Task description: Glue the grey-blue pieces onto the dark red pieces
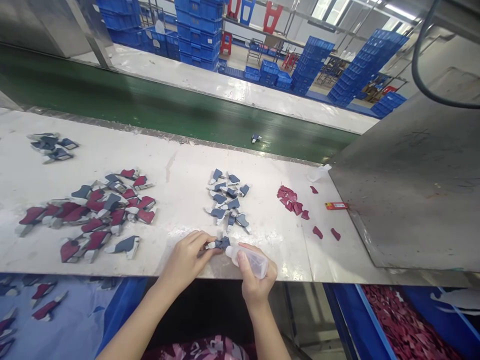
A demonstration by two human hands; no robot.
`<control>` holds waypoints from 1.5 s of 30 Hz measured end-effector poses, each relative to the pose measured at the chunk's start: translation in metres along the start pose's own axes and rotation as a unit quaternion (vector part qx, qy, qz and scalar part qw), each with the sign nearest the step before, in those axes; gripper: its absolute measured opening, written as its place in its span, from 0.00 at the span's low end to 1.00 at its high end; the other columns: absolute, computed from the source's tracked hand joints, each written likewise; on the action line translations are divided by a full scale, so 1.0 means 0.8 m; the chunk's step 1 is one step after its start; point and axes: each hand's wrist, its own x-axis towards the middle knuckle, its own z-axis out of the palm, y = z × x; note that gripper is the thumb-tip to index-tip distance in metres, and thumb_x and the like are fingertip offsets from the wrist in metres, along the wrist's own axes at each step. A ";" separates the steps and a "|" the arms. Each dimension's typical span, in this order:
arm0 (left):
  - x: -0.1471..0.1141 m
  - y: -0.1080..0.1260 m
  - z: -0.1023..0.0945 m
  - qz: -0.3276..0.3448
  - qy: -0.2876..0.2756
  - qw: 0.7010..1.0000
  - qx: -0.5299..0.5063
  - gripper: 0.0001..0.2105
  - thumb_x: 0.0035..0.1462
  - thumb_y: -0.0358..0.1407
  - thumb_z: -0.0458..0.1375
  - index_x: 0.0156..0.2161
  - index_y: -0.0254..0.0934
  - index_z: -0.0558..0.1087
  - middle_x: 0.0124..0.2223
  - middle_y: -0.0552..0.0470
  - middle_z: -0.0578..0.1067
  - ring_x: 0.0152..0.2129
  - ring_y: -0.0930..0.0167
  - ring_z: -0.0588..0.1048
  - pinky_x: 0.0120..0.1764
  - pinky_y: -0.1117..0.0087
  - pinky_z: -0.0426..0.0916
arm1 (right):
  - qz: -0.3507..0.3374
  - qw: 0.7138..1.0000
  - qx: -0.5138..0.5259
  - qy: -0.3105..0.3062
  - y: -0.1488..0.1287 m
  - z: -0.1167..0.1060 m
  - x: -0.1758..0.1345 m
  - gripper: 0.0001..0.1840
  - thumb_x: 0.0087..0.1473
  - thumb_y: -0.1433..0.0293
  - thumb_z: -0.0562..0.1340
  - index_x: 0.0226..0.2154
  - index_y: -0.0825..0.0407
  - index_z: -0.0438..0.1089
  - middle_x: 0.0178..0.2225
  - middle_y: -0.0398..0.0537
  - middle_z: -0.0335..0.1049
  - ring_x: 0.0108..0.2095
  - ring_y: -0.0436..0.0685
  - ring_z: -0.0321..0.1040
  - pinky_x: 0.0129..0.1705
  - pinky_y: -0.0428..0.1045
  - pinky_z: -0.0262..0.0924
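My left hand [193,255] pinches a small blue and white plastic part [222,243] near the front edge of the table. In my right hand [258,275] is a clear squeeze bottle [253,261], tilted so that its tip meets or nearly meets the part; contact is too small to tell. Just beyond lies a group of similar blue and white parts [227,200]. Farther left spreads a pile of maroon, blue and white parts [101,210]. Loose maroon flat pieces [288,197] lie to the right of my hands.
A green conveyor belt [180,112] runs behind the table with one blue part [256,138] on it. A metal panel [420,190] bounds the right side. Below the table stand a blue bin [375,320] of maroon pieces and a lined bin [75,330] of parts.
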 end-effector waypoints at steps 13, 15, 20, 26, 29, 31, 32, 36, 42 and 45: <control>0.000 -0.002 0.003 0.001 -0.007 1.000 0.003 0.06 0.61 0.39 0.60 0.37 0.37 0.74 0.30 0.54 0.72 0.28 0.69 0.73 0.32 0.71 0.66 | -0.008 0.999 0.013 0.028 0.003 -0.001 -0.005 0.07 0.55 0.69 0.65 0.36 0.55 0.77 0.30 0.50 0.78 0.29 0.59 0.76 0.30 0.51 0.72; 0.000 -0.002 0.003 0.002 -0.006 1.000 0.003 0.06 0.60 0.39 0.61 0.37 0.37 0.74 0.29 0.54 0.72 0.28 0.70 0.73 0.32 0.71 0.66 | -0.005 1.000 0.016 0.021 0.003 -0.001 -0.005 0.07 0.55 0.69 0.65 0.36 0.54 0.77 0.30 0.50 0.78 0.29 0.58 0.76 0.30 0.50 0.71; -0.001 -0.003 0.002 0.002 -0.006 1.000 0.002 0.06 0.61 0.38 0.61 0.38 0.38 0.74 0.30 0.54 0.72 0.28 0.70 0.72 0.32 0.71 0.66 | 0.001 0.999 0.025 0.021 0.003 -0.003 -0.004 0.07 0.54 0.70 0.65 0.36 0.54 0.77 0.30 0.49 0.78 0.30 0.58 0.76 0.31 0.50 0.71; -0.002 -0.003 0.003 0.016 0.003 1.000 0.006 0.07 0.61 0.40 0.61 0.38 0.38 0.74 0.31 0.53 0.73 0.29 0.69 0.74 0.33 0.70 0.68 | 0.016 0.998 0.037 0.039 0.001 -0.003 -0.007 0.06 0.55 0.70 0.65 0.36 0.53 0.77 0.29 0.48 0.78 0.29 0.57 0.76 0.31 0.49 0.70; -0.002 -0.002 0.002 0.020 0.012 1.000 0.007 0.08 0.60 0.40 0.61 0.38 0.38 0.75 0.31 0.53 0.74 0.29 0.68 0.74 0.33 0.70 0.69 | 0.033 0.997 0.032 0.064 0.002 -0.005 -0.008 0.06 0.55 0.69 0.65 0.35 0.53 0.77 0.29 0.48 0.78 0.29 0.58 0.76 0.30 0.49 0.70; -0.001 -0.003 0.002 0.021 0.012 1.000 0.006 0.07 0.60 0.40 0.61 0.38 0.38 0.74 0.32 0.53 0.75 0.30 0.68 0.75 0.34 0.70 0.69 | 0.044 0.995 0.019 0.084 0.003 -0.006 -0.009 0.07 0.55 0.68 0.65 0.33 0.54 0.77 0.29 0.49 0.78 0.29 0.59 0.76 0.30 0.50 0.70; -0.001 -0.003 0.001 0.021 0.010 1.000 0.006 0.07 0.60 0.40 0.61 0.38 0.38 0.74 0.32 0.53 0.75 0.30 0.68 0.75 0.34 0.70 0.69 | 0.050 0.994 0.012 0.095 0.004 -0.008 -0.009 0.08 0.55 0.67 0.65 0.32 0.54 0.77 0.28 0.50 0.78 0.29 0.59 0.76 0.31 0.51 0.70; -0.002 -0.002 0.004 0.016 0.001 1.000 0.001 0.08 0.60 0.41 0.61 0.38 0.38 0.74 0.33 0.52 0.76 0.31 0.68 0.75 0.35 0.69 0.69 | 0.075 0.987 0.015 0.144 0.008 -0.013 -0.009 0.13 0.55 0.62 0.64 0.31 0.55 0.76 0.28 0.52 0.76 0.29 0.61 0.75 0.30 0.53 0.68; -0.001 0.002 -0.014 0.026 -0.068 0.997 -0.003 0.09 0.61 0.41 0.60 0.44 0.40 0.75 0.39 0.50 0.77 0.37 0.67 0.76 0.39 0.68 0.71 | 0.115 0.981 0.019 0.155 0.010 -0.024 0.014 0.17 0.53 0.59 0.65 0.39 0.54 0.71 0.33 0.50 0.72 0.28 0.57 0.72 0.28 0.50 0.66; 0.031 0.004 -0.055 0.038 -0.140 0.989 0.011 0.14 0.58 0.45 0.62 0.46 0.43 0.76 0.39 0.50 0.78 0.36 0.66 0.78 0.38 0.69 0.72 | 0.101 0.989 0.005 0.107 0.014 -0.028 0.034 0.16 0.50 0.62 0.69 0.39 0.51 0.68 0.38 0.52 0.74 0.39 0.61 0.75 0.39 0.53 0.69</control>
